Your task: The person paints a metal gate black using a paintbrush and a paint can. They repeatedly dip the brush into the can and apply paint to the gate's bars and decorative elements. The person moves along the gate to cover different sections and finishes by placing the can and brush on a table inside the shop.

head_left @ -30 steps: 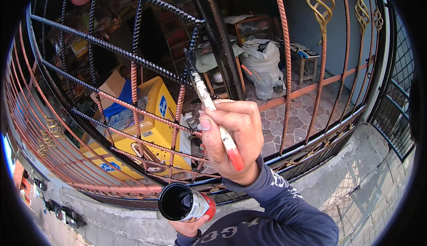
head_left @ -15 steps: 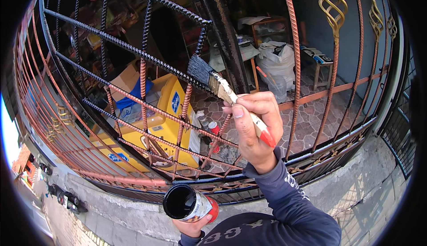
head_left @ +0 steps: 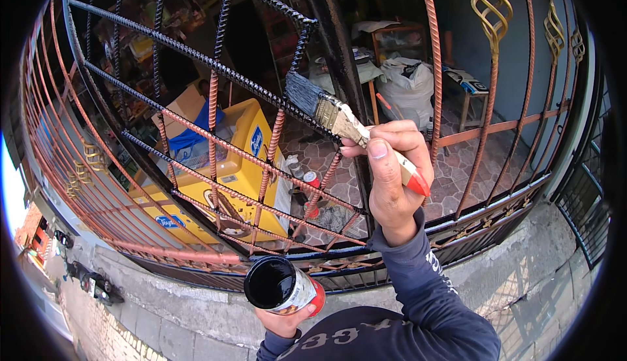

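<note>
My right hand (head_left: 396,177) grips a paintbrush (head_left: 345,126) by its pale, red-tipped handle. Dark paint coats its bristles, which lie against a ribbed bar of the metal gate (head_left: 241,79) near the black upright post. Low in front of me, my left hand (head_left: 285,322) is wrapped round a can of black paint (head_left: 302,294), its open mouth tilted up toward me. The gate's upper bars are glossy black. Reddish-brown shows on its lower crossing bars (head_left: 222,154).
Behind the bars stands a yellow chest freezer (head_left: 247,184) with a cardboard box on it. A white sack (head_left: 406,86) and a small wooden bench (head_left: 467,99) are farther inside. Brown bars with gold twisted ornaments (head_left: 491,8) rise at the right. Concrete paving (head_left: 196,309) runs along the fence base.
My right hand and the brush have shifted right and slightly down in the picture, the bristles still at the bar. The can has moved slightly right, still held in my left hand.
</note>
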`<control>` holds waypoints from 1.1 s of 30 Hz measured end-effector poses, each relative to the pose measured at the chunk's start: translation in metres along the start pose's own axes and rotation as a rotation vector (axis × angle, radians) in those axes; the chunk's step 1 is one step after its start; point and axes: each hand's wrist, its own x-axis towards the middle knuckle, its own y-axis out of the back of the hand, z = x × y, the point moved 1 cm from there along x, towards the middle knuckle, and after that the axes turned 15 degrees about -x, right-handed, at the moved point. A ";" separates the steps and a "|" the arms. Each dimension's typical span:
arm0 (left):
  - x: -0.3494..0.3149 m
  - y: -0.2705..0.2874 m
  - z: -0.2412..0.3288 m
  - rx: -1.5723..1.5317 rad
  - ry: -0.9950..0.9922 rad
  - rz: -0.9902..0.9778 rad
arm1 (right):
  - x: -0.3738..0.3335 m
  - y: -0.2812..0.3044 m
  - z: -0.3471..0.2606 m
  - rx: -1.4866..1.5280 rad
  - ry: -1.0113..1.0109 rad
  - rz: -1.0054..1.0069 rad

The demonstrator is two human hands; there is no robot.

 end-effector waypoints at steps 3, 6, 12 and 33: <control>0.002 -0.005 0.001 -0.033 -0.055 -0.012 | 0.000 0.000 0.001 -0.177 -0.080 0.041; 0.002 -0.006 0.003 -0.025 -0.067 0.015 | -0.001 -0.002 -0.001 -0.113 0.034 0.057; -0.007 -0.003 0.010 0.024 0.048 -0.006 | -0.004 -0.008 -0.005 -0.232 -0.016 0.059; -0.015 0.007 0.015 0.010 0.025 0.000 | 0.002 -0.013 -0.026 -0.355 -0.055 -0.013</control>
